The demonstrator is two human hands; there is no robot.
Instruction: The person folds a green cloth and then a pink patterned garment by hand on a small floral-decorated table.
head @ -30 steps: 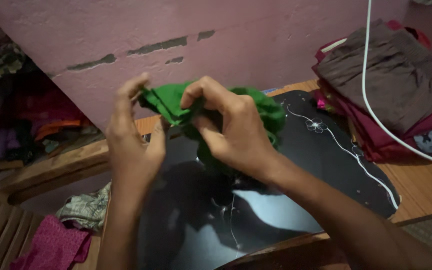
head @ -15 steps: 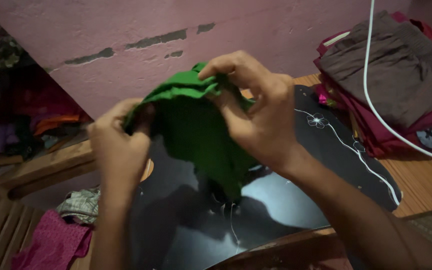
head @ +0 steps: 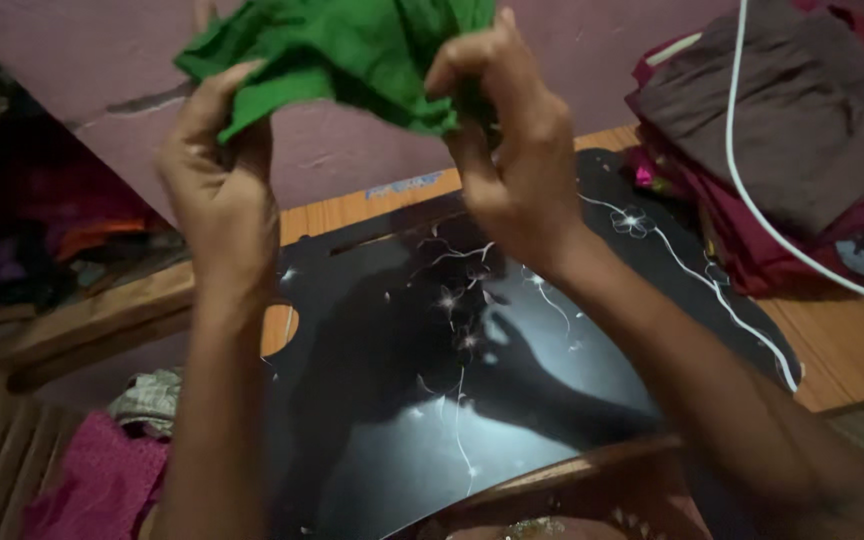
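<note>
A crumpled green cloth [head: 337, 50] is held up near the top of the view, well above a glossy black board [head: 452, 380] with a white flower pattern. My left hand [head: 217, 190] pinches the cloth's left end. My right hand [head: 512, 160] grips its right end, fingers curled into the fabric. Both forearms rise from the bottom of the frame. The cloth's upper part is cut off by the frame edge.
A pile of folded brown and maroon clothes [head: 782, 140] sits at the right on the wooden table [head: 852, 340], with a white cable [head: 752, 200] across it. A pink wall [head: 352, 150] stands behind. Pink and patterned fabrics [head: 102, 470] lie at lower left.
Both hands have lifted the green cloth from just above the black board up to the top of the view and spread it wider between them.
</note>
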